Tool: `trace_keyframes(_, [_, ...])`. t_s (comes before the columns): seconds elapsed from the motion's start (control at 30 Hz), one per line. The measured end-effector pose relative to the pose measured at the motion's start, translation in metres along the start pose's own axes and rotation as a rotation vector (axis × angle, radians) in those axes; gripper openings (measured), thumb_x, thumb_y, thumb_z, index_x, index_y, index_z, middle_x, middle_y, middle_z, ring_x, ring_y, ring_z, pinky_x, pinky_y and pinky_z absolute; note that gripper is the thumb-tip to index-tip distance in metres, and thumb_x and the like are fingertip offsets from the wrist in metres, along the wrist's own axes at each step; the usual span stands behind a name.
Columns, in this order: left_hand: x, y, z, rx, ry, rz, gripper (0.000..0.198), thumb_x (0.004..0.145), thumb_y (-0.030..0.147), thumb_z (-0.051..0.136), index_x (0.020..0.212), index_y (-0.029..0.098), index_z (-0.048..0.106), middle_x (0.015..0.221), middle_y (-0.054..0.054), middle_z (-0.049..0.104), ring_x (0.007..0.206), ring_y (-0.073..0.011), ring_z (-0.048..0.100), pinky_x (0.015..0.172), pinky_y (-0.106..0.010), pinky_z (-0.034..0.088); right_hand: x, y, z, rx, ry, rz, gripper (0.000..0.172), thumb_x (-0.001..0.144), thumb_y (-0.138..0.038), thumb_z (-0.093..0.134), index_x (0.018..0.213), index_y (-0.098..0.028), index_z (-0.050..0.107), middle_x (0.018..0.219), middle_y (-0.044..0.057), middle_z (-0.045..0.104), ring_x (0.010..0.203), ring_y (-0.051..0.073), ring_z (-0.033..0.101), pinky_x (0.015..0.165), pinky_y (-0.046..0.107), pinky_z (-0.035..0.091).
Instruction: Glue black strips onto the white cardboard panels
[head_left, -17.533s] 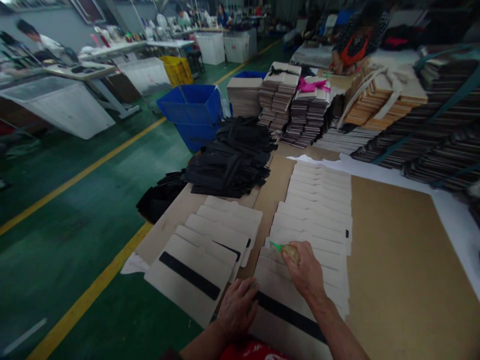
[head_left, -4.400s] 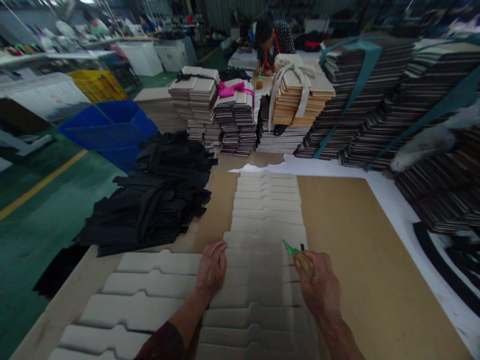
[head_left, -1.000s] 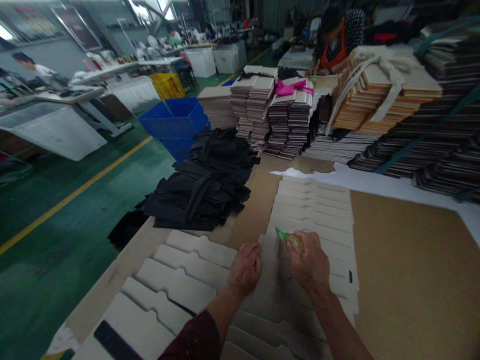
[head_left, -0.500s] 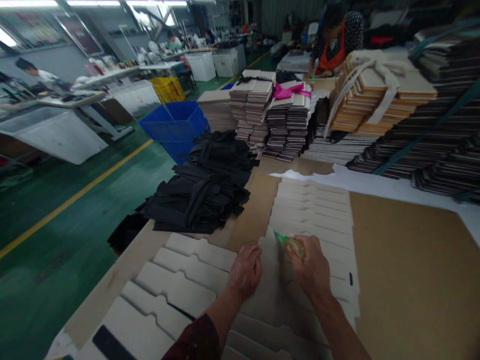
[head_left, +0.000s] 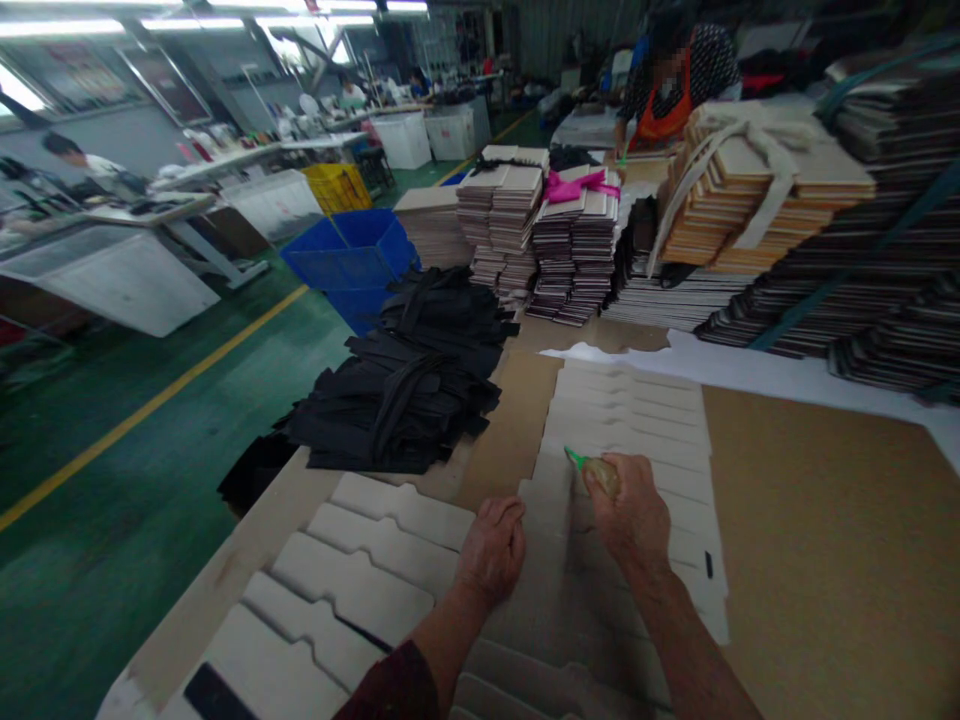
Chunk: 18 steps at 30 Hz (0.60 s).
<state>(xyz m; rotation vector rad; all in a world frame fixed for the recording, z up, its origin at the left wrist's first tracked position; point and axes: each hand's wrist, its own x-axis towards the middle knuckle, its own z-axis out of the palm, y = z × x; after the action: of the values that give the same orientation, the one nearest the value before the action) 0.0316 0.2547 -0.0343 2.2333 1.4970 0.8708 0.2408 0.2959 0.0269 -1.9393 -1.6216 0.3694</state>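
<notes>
My right hand [head_left: 634,512] is wrapped round a small squeeze bottle [head_left: 602,478] with yellowish-brown contents. Its green nozzle [head_left: 574,457] points to the upper left, over the overlapping row of beige boards [head_left: 630,405]. My left hand [head_left: 493,548] has its fingers curled together at the left edge of a beige board [head_left: 546,520] nearest me in that row; the fingertips are partly hidden. To the left of this hand lies a second overlapping row of notched beige boards [head_left: 352,570], with a black strip [head_left: 217,692] on the closest one.
Black fabric strips [head_left: 397,400] are piled at the table's left edge. Tied stacks of boards [head_left: 502,215] stand at the back, with taller stacks [head_left: 885,220] to the right. Beyond the table are a blue bin [head_left: 349,255] and a person in an orange apron [head_left: 664,115].
My right hand has moved slightly right and away from me, carrying the bottle and its nozzle along the boards. My left hand stays at the board's edge. The view has shifted slightly.
</notes>
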Motion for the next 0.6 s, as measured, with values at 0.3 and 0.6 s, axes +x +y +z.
trace_keyframes(0.3, [0.002,-0.002,-0.002,-0.024,0.012,-0.029,0.023,0.094,0.017,0.044,0.110,0.018,0.061,0.107,-0.009,0.064,0.100,-0.0210,0.058,0.093,-0.041,0.051,0.002,-0.012,0.006,0.026,-0.051,-0.048,0.017,0.092,-0.035,0.049,0.102,-0.023,0.055,0.101,0.003,0.054,0.086,0.018,0.055,0.070,0.029,0.039])
trace_keyframes(0.6, [0.013,-0.003,0.004,-0.023,0.095,-0.170,0.017,0.090,0.015,0.045,0.092,0.020,0.061,0.092,-0.006,0.063,0.090,-0.0197,0.061,0.084,-0.038,0.052,-0.003,0.010,-0.006,-0.014,0.004,0.003,0.019,0.092,-0.036,0.050,0.104,-0.023,0.056,0.102,0.003,0.055,0.085,0.018,0.055,0.068,0.029,0.039])
